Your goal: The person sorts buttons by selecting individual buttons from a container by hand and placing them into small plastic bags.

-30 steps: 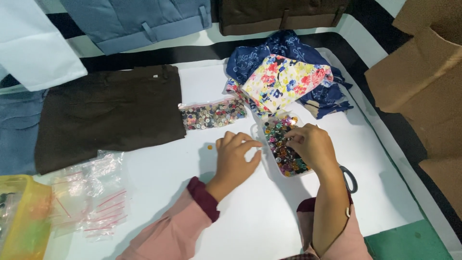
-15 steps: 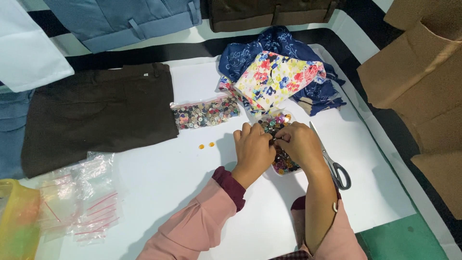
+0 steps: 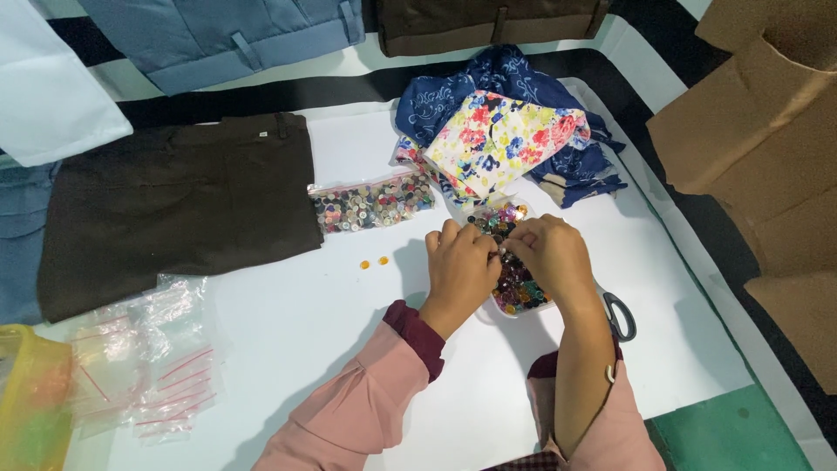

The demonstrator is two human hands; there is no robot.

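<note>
My left hand (image 3: 460, 266) and my right hand (image 3: 551, 255) meet over a clear bag of colourful buttons (image 3: 513, 288) lying on the white table sheet (image 3: 305, 349). Fingertips of both hands pinch the bag's upper part between them. Only the bag's ends show past my hands. A second clear bag of grey and brown buttons (image 3: 373, 203) lies to the left of my hands. Two small orange buttons (image 3: 373, 262) rest loose on the sheet near my left hand.
Dark brown trousers (image 3: 174, 205) lie at the left; floral and blue fabrics (image 3: 506, 135) are heaped behind my hands. Scissors (image 3: 619, 316) sit under my right wrist. Empty zip bags (image 3: 148, 358) and a yellow container (image 3: 30, 410) are at lower left. Cardboard boxes (image 3: 758, 131) stand right.
My hands have come together over the colourful button bag, and the view has shifted so everything sits slightly lower and to the left.
</note>
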